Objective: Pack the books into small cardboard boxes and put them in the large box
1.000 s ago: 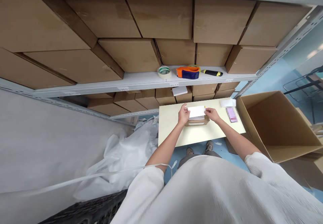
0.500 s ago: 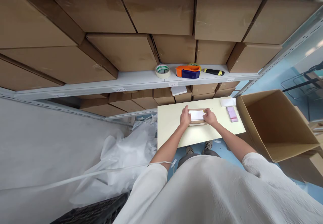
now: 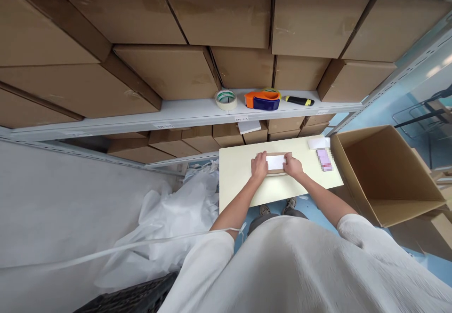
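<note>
A small cardboard box (image 3: pixel 278 172) lies on the pale yellow table in front of me. A white label (image 3: pixel 275 162) rests flat on its top face, brown cardboard showing above and below it. My left hand (image 3: pixel 260 166) is closed at the label's left end, its fingers curled over the box's edge. At the right end my right hand (image 3: pixel 293 165) is closed too, fingertips pressed down on the label. Both hands hide the label's ends, and the fingertips are partly out of sight.
Purple slips (image 3: pixel 324 159) and a white packet (image 3: pixel 318 143) lie at the table's (image 3: pixel 235 176) right. An open carton (image 3: pixel 388 167) stands beside it. On the shelf (image 3: pixel 190 108) sit a tape roll (image 3: pixel 226 99), an orange tape dispenser (image 3: pixel 262 100) and a utility knife (image 3: pixel 299 100). White plastic wrap (image 3: pixel 176 214) piles up at left.
The white label, held slightly raised by both hands before, now lies flat against the box top. My hands have come down onto its ends. The view has shifted slightly.
</note>
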Action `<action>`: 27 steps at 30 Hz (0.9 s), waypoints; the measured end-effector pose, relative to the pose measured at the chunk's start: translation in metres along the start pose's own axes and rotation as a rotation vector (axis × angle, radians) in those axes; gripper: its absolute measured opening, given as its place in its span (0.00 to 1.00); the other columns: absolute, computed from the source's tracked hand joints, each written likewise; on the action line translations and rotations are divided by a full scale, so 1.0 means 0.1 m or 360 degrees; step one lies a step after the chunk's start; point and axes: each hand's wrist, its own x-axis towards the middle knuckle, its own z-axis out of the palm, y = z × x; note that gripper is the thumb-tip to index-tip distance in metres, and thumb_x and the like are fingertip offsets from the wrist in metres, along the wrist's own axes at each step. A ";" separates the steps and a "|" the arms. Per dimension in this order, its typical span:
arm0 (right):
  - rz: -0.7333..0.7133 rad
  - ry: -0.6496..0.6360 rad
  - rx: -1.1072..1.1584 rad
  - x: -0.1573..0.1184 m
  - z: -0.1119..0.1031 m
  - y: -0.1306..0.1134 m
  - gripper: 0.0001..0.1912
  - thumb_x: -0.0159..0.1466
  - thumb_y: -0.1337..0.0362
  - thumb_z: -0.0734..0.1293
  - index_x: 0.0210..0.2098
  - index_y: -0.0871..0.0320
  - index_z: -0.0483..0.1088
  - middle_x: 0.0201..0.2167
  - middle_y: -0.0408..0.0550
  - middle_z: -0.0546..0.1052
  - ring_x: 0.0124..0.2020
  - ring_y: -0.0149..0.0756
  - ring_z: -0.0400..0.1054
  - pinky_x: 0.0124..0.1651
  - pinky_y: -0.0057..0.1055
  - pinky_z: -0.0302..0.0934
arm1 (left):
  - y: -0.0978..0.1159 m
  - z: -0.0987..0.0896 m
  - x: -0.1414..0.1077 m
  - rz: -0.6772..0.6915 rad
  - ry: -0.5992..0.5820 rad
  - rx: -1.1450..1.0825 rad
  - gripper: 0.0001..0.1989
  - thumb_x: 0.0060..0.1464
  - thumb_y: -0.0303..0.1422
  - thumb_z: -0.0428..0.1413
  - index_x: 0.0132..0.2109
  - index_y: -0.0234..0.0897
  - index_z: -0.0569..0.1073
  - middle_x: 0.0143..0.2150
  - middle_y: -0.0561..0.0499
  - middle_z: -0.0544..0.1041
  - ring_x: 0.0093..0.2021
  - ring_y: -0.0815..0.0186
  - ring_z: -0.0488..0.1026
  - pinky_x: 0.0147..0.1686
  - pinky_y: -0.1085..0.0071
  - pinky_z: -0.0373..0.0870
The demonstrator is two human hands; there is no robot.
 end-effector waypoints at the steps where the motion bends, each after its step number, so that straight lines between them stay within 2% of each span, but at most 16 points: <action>1: -0.0022 0.0018 -0.0057 0.00 0.00 0.00 0.16 0.72 0.66 0.63 0.58 0.55 0.67 0.48 0.54 0.82 0.47 0.48 0.76 0.46 0.37 0.62 | 0.00 -0.01 -0.01 0.0002 0.0027 0.0036 0.25 0.68 0.26 0.51 0.69 0.38 0.68 0.65 0.37 0.74 0.64 0.46 0.71 0.61 0.52 0.69; 3: -0.0117 0.0095 -0.0172 -0.02 0.02 0.01 0.16 0.72 0.66 0.62 0.57 0.58 0.69 0.54 0.59 0.80 0.52 0.51 0.74 0.50 0.40 0.64 | -0.02 -0.02 -0.04 0.0067 0.0058 0.0072 0.22 0.68 0.27 0.52 0.67 0.38 0.70 0.66 0.37 0.73 0.65 0.46 0.70 0.62 0.51 0.68; 5: -0.0311 0.0168 -0.0261 -0.03 0.06 0.02 0.17 0.72 0.65 0.61 0.58 0.60 0.72 0.60 0.63 0.77 0.59 0.54 0.70 0.57 0.43 0.63 | -0.06 -0.01 -0.07 0.0254 0.0010 0.0063 0.20 0.68 0.26 0.51 0.64 0.40 0.73 0.65 0.39 0.75 0.66 0.48 0.70 0.63 0.53 0.68; 7: -0.0545 0.0167 -0.0312 -0.06 0.12 0.06 0.21 0.75 0.62 0.59 0.62 0.61 0.71 0.67 0.64 0.72 0.64 0.55 0.66 0.63 0.46 0.61 | -0.11 0.02 -0.11 0.0476 -0.0076 0.0053 0.20 0.69 0.25 0.49 0.62 0.42 0.75 0.63 0.41 0.77 0.66 0.51 0.71 0.65 0.54 0.67; 9: -0.0722 0.0126 -0.0355 -0.09 0.21 0.11 0.28 0.77 0.57 0.57 0.70 0.61 0.66 0.74 0.64 0.66 0.70 0.57 0.61 0.69 0.50 0.57 | -0.17 0.06 -0.15 0.0581 -0.0100 0.0060 0.20 0.70 0.25 0.48 0.62 0.42 0.76 0.64 0.42 0.78 0.66 0.53 0.72 0.68 0.54 0.65; 11: -0.0796 0.0089 -0.0422 -0.14 0.31 0.18 0.35 0.77 0.52 0.55 0.77 0.62 0.57 0.79 0.63 0.58 0.77 0.58 0.52 0.75 0.53 0.49 | -0.23 0.09 -0.20 0.0576 -0.0052 0.0075 0.20 0.71 0.27 0.47 0.64 0.41 0.75 0.66 0.41 0.77 0.68 0.53 0.71 0.71 0.54 0.62; 15: -0.0713 0.0044 -0.0533 -0.23 0.47 0.30 0.44 0.76 0.46 0.54 0.82 0.64 0.44 0.83 0.62 0.46 0.82 0.57 0.39 0.81 0.58 0.33 | -0.31 0.12 -0.30 0.0567 -0.0005 0.0112 0.22 0.71 0.28 0.47 0.67 0.41 0.73 0.71 0.41 0.74 0.72 0.54 0.69 0.76 0.53 0.55; 18: -0.0552 0.0070 -0.0544 -0.25 0.47 0.31 0.47 0.75 0.43 0.55 0.82 0.66 0.43 0.83 0.66 0.44 0.83 0.61 0.37 0.80 0.63 0.30 | -0.31 0.11 -0.28 0.0540 -0.0043 0.0122 0.23 0.69 0.28 0.50 0.67 0.42 0.73 0.71 0.41 0.73 0.73 0.52 0.68 0.77 0.51 0.54; 20: -0.0481 0.0073 -0.0521 -0.22 0.42 0.29 0.49 0.73 0.42 0.58 0.81 0.67 0.44 0.83 0.68 0.42 0.83 0.62 0.36 0.80 0.63 0.30 | -0.29 0.08 -0.20 0.0525 -0.0097 0.0104 0.24 0.67 0.32 0.54 0.68 0.42 0.72 0.73 0.39 0.71 0.75 0.49 0.64 0.77 0.49 0.53; 22: -0.0449 0.0022 -0.0481 -0.16 0.33 0.27 0.51 0.71 0.42 0.63 0.81 0.65 0.44 0.83 0.68 0.38 0.83 0.62 0.33 0.79 0.64 0.31 | -0.25 0.04 -0.07 0.0534 -0.0209 0.0088 0.33 0.62 0.40 0.62 0.71 0.40 0.68 0.78 0.36 0.62 0.79 0.44 0.55 0.77 0.47 0.50; 24: -0.0430 -0.0068 -0.0430 -0.11 0.25 0.26 0.54 0.67 0.45 0.69 0.81 0.61 0.44 0.83 0.67 0.36 0.83 0.62 0.30 0.78 0.65 0.33 | -0.19 0.00 0.06 0.0535 -0.0378 0.0108 0.51 0.53 0.47 0.69 0.77 0.41 0.58 0.82 0.33 0.51 0.82 0.39 0.45 0.78 0.41 0.43; 27: -0.0404 -0.0156 -0.0353 -0.08 0.16 0.26 0.55 0.64 0.52 0.74 0.81 0.54 0.43 0.83 0.66 0.36 0.83 0.61 0.29 0.77 0.66 0.36 | -0.09 -0.05 0.20 0.0501 -0.0591 0.0182 0.64 0.45 0.47 0.74 0.80 0.43 0.49 0.83 0.30 0.45 0.83 0.36 0.40 0.76 0.36 0.41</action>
